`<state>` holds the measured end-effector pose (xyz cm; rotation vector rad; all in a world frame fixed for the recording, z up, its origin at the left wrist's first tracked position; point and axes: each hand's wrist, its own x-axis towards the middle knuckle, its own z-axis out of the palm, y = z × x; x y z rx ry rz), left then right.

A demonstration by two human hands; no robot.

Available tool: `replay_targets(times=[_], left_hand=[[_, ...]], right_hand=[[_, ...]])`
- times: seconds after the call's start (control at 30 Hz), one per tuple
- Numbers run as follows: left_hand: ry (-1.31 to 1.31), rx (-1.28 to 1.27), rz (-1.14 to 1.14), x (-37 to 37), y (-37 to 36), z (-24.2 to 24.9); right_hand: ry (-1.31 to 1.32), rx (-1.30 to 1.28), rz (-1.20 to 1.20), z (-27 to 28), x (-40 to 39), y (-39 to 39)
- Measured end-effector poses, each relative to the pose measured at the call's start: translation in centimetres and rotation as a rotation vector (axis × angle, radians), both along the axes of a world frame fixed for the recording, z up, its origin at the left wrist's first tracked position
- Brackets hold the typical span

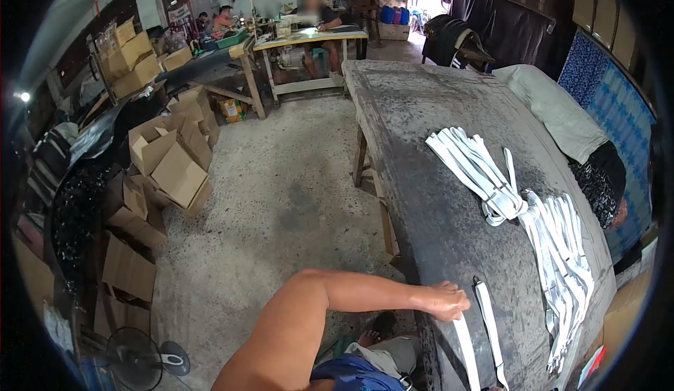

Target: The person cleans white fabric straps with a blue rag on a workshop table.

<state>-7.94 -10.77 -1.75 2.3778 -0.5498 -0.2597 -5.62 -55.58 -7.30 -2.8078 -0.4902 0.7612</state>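
Note:
My left hand is closed on the upper end of a white strap at the table's near left edge. The strap runs down toward the bottom of the view. Just right of it lies a second white strap with a dark tip. A sliver of skin at the bottom edge, by that strap's lower end, may be my right hand; its fingers cannot be made out. Farther up the table lies a bundle of white straps, touching a second, spread bundle of white straps.
Open cardboard boxes stand on the floor at left, with a fan below them. A person sits at a sewing table at the back. A pale sack lies along the table's right side.

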Motion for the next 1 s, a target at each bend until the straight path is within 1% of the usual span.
replay_targets(times=[0.03,0.1,0.13,0.17,0.2,0.27,0.3,0.4,0.47,0.53,0.6,0.67,0.7,0.73,0.8,0.83,0.87,0.9,0.93,1.0], left_hand=[[-0.144,-0.093,0.014,-0.4,-0.3,0.4],[-0.145,-0.107,-0.024,-2.0,-0.9,5.2],[-0.143,-0.124,-0.057,-2.5,-0.8,6.8],[-0.232,-0.095,-0.079,-2.9,-0.8,6.8],[-0.238,-0.100,-0.079,-2.7,-0.8,6.2],[-0.090,-0.090,-0.092,-1.7,-0.4,4.1],[-0.079,-0.117,-0.040,-1.3,-0.9,2.6],[-0.068,-0.181,0.015,0.0,-1.3,0.2],[-0.095,-0.248,0.013,-0.2,-1.2,0.1],[-0.025,-0.329,0.039,-0.4,-1.1,0.7],[-0.021,-0.331,0.010,-0.2,-1.2,0.6],[0.054,-0.242,0.036,0.0,-1.1,0.5],[0.072,-0.233,0.025,0.2,-1.0,0.0],[0.072,-0.221,0.016,0.1,-0.9,-0.1],[0.054,-0.222,0.051,0.1,-0.7,-0.2],[0.095,-0.211,0.032,0.4,-0.7,-0.5],[0.103,-0.208,0.021,0.3,-0.6,0.1],[0.124,-0.183,0.017,0.2,-0.3,0.8],[0.146,-0.157,0.011,0.3,0.2,1.5],[0.164,-0.117,-0.004,0.1,0.9,2.5]], right_hand=[[0.000,0.001,-0.005,-0.1,-0.2,0.2],[-0.015,0.003,-0.033,-0.1,-0.6,0.4],[-0.028,0.005,-0.051,0.1,-0.8,0.5],[-0.035,0.001,-0.062,0.3,-1.0,0.6],[-0.041,-0.007,-0.067,0.6,-1.2,0.6],[-0.059,-0.019,-0.067,1.4,-0.9,1.1],[-0.072,-0.019,-0.066,1.6,-0.5,1.6],[-0.097,-0.024,-0.080,2.1,0.2,2.6],[-0.092,-0.044,-0.108,2.2,-0.6,2.3],[-0.085,-0.069,-0.167,2.5,-2.3,1.1],[-0.091,-0.079,-0.227,2.6,-3.2,0.4],[-0.098,-0.077,-0.269,2.7,-3.5,0.5],[-0.044,-0.060,-0.360,2.8,-2.7,1.2],[-0.042,-0.048,-0.370,2.5,-2.5,2.3],[-0.837,0.146,-0.247,1.5,-3.0,5.4],[-0.912,0.072,-0.214,1.2,-3.3,7.1],[-0.982,-0.008,-0.179,1.1,-3.5,8.4],[-0.837,-0.052,-0.169,1.4,-3.9,9.1],[-1.087,-0.253,-0.114,1.4,-3.4,9.4],[-1.050,-0.227,-0.101,-2.7,-3.1,6.8]])
